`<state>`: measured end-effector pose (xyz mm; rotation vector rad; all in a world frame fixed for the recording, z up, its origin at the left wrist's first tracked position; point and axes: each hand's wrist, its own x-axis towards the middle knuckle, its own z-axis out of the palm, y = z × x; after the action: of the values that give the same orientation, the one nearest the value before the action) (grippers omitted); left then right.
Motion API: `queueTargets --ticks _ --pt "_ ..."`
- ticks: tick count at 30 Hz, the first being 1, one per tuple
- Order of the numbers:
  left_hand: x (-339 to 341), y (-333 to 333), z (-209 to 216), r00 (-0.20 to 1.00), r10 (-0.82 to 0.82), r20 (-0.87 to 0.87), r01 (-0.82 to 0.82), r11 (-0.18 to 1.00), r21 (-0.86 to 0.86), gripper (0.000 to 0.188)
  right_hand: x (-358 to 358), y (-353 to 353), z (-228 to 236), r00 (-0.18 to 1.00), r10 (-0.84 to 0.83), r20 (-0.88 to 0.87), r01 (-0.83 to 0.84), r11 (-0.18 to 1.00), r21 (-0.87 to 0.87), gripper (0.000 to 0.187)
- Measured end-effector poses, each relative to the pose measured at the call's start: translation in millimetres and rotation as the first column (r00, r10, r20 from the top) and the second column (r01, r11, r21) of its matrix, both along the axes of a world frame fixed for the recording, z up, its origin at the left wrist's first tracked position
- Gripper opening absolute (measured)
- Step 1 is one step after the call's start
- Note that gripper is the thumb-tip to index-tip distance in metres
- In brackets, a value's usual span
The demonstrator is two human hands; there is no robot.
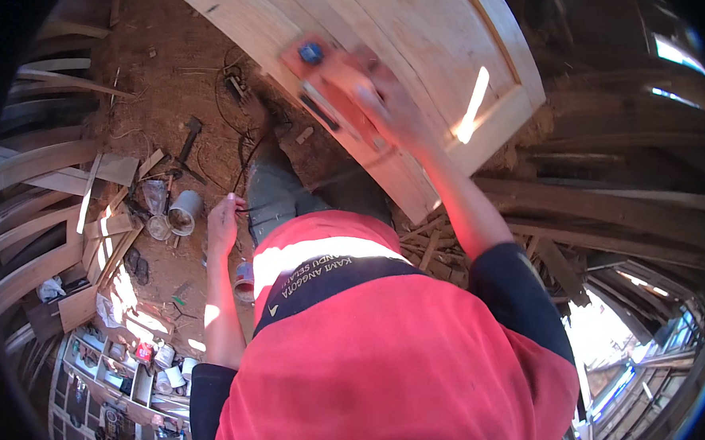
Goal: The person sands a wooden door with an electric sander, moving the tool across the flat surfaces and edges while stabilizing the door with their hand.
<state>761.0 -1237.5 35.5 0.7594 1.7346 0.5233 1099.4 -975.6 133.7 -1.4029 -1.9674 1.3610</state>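
Observation:
A wide pale wooden panel (431, 44) with a raised edge strip lies at a slant at the top. On its near left edge rests an orange electric planer (335, 79) with a blue round knob. My right hand (394, 105) is wrapped round the planer's handle, slightly blurred by motion. At my left thigh, my left hand (223, 223) is closed with thumb and fingers pinched on a thin dark power cord (243, 210). The cord trails up past my leg across the ground.
A hammer (190, 145), a white bucket (185, 212) and a power plug block (236, 88) lie on the dusty brown ground at left. Stacked timber (606, 199) fills the right side; curved planks (39, 165) stand far left. A shelf (142, 382) holds several containers.

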Motion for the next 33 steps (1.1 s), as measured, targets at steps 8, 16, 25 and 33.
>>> queueTargets --ticks 8,16,25,33 --pt "140.6 4.7 53.6 0.815 -0.576 -0.058 0.579 0.811 0.082 0.052 232.1 -229.0 16.4 0.981 -0.171 0.087 0.187 0.952 -0.244 0.052" --pt "120.0 1.6 35.6 0.893 -0.441 -0.087 0.443 0.897 0.006 0.054 192.1 -186.5 23.8 0.982 -0.186 0.04 0.19 0.952 -0.241 0.048" --pt "28.1 -2.5 11.3 0.984 -0.106 -0.142 0.108 0.994 0.001 0.056 12.9 -14.5 9.7 0.991 -0.12 -0.063 0.112 0.986 -0.121 0.046" --pt "-38.9 37.6 -0.6 0.987 0.067 -0.146 -0.084 0.991 -0.108 0.063 -171.2 148.8 -10.5 0.992 -0.034 -0.124 0.044 0.996 0.082 0.047"
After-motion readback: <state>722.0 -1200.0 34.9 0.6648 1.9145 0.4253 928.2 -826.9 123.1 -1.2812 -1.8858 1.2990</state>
